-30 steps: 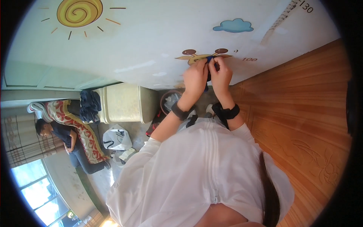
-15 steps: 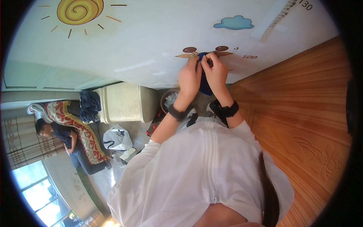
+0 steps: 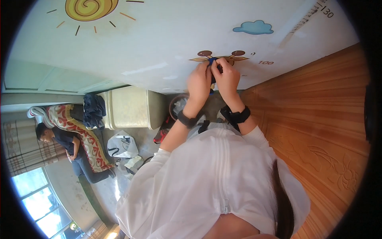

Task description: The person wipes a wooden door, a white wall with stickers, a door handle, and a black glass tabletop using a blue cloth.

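In front of the white wall, my left hand and my right hand are raised close together, fingertips pinched. Between them is a dark blue piece of cloth, held at its upper edge by both hands. Its lower part hangs down between my wrists and is mostly hidden, so its exact kind cannot be made out. Behind the fingertips shows a giraffe wall sticker, its horns and ears visible above the hands.
A cream cabinet with dark clothing on it stands to the left. Beside it are a bin and a white bag on the floor. Farther left, a person sits on a patterned couch cover. A carved wooden panel fills the right.
The blue cloth is bunched up smaller between my hands; its lower part hangs less wide than before. More of the giraffe sticker shows beside my right fingers. The view has shifted slightly.
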The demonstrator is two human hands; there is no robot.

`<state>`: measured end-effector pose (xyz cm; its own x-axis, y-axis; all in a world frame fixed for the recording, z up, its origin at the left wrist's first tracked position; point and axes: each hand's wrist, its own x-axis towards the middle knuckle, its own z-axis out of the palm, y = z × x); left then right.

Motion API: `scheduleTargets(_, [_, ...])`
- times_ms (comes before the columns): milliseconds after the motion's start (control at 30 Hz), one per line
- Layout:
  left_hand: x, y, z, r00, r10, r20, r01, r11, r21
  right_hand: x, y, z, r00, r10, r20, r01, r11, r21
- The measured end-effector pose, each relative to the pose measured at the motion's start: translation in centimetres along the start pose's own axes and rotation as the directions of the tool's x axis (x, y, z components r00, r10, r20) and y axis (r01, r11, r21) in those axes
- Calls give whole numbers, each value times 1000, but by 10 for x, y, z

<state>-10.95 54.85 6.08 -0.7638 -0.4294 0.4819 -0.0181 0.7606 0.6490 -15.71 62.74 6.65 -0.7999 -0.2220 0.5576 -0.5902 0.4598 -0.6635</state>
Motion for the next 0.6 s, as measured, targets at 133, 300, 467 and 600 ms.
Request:
scheduleTargets(133, [-5,-11,10,989,-92,115,82,992,94,-11,16,8,998,23,52,-19,998,-64])
scheduleTargets(300, [-27,-53,38,961,-100,258,52,981,189,-34,47,30,981,73,179,-29,972,-235])
scheduleTargets(467, [-7,-15,6,998,33,55,-38,994,106,-5,0,5,1000,11,16,-11,1000,21])
scheduleTargets(600, [1,-8,-2,999,-23,-26,23,999,24,-1,-2,8,996,62,61,-63,998,1])
